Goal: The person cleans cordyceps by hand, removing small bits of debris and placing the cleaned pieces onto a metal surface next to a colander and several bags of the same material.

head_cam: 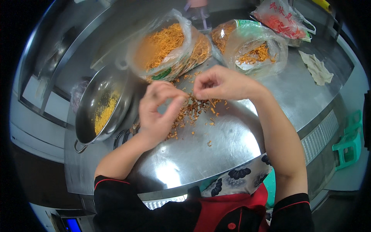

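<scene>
My left hand (161,111) and my right hand (223,84) meet over the steel table, thumb and forefinger pinched on each. Between the fingertips there seems to be a small dried strand, too blurred to make out well. Below them lies a loose pile of brown and orange dried bits (191,111), probably dried mushroom trimmings. Just beyond my hands stands an open clear plastic bag (191,49) full of thin orange dried strands (165,43). A smaller open bag (278,62) behind my right hand holds more orange strands (256,53).
To the left, a tilted steel bowl (87,116) holds yellow grains (105,114). Black-handled scissors (121,137) lie beside it, partly hidden by my left forearm. Farther back are a pink-lidded bottle (200,14) and a bag with red contents (282,24). A pale cloth (316,68) lies at right.
</scene>
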A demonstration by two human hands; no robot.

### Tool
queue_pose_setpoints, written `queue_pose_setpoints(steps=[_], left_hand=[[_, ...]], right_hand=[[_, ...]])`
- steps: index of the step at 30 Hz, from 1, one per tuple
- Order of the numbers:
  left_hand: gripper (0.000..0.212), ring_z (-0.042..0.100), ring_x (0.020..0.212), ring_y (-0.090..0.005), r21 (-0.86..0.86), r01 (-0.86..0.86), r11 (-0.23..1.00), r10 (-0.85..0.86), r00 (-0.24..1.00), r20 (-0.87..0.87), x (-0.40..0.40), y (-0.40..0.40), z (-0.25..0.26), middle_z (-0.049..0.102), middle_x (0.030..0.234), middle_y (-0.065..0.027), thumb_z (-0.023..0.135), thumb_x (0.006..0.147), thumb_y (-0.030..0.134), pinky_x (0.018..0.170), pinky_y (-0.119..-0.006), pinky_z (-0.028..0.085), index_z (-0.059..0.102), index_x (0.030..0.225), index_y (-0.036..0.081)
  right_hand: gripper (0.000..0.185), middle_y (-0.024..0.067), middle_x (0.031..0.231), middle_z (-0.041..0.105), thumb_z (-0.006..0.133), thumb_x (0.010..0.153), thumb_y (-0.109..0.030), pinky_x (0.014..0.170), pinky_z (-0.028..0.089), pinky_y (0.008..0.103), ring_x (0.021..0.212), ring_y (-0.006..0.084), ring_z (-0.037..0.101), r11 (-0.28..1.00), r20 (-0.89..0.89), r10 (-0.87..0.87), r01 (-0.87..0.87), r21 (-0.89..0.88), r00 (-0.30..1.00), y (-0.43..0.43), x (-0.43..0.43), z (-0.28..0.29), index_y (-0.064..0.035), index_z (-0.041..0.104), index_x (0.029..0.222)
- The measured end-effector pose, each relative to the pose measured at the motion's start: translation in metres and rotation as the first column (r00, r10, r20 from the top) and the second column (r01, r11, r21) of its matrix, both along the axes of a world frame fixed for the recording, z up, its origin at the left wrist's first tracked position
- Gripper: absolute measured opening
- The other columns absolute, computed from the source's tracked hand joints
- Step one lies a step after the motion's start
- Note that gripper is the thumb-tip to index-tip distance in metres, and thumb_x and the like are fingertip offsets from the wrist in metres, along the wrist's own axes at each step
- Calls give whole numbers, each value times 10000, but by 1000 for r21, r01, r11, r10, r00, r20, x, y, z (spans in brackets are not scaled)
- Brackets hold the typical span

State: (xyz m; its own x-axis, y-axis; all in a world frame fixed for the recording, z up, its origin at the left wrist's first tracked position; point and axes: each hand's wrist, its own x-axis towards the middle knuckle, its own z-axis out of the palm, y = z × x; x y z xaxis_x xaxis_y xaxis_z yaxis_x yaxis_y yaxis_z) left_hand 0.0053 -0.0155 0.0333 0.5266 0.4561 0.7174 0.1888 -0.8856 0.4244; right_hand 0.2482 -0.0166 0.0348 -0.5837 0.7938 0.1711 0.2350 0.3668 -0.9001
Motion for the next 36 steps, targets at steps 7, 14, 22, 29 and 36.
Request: queue_pose_setpoints(steps=[7,14,22,29,36], left_hand=[[281,569,996,-111,-266,-131,955,146,989,38,4,49,71,664,990,-54,589,977,212,936,-271,414,656,1005,-59],[286,600,1065,-185,249,-290,924,304,952,-20,3,79,64,676,1131,-86,657,908,156,962,-303,426,645,1151,6],[105,592,905,-280,-19,8,1000,-11,989,-148,13,-5,-10,659,915,-99,664,821,52,834,-376,442,664,924,28],[97,587,887,-269,-149,-66,987,46,990,-134,10,13,-30,655,897,-102,654,855,65,816,-345,443,662,938,15],[134,595,919,-186,-234,-71,970,35,987,-155,8,17,-34,667,950,-71,627,911,113,865,-314,440,661,960,-6]], right_hand=[[139,13,804,643,600,908,-80,657,477,271,724,82,558,857,49,-476,451,248,878,4,10,-11,-15,701,979],[128,147,873,697,607,824,-81,736,519,404,862,307,669,758,190,-571,425,495,798,11,12,-23,-24,693,899],[101,145,848,685,638,785,-87,689,501,403,782,302,655,830,402,-523,342,440,752,5,9,-23,-29,689,850],[64,163,807,671,599,773,-68,687,496,453,797,347,643,836,412,-511,325,443,754,5,6,-22,-38,656,780],[56,159,802,659,601,771,-67,679,491,432,782,336,634,836,361,-512,356,417,780,5,6,-22,-27,639,784]])
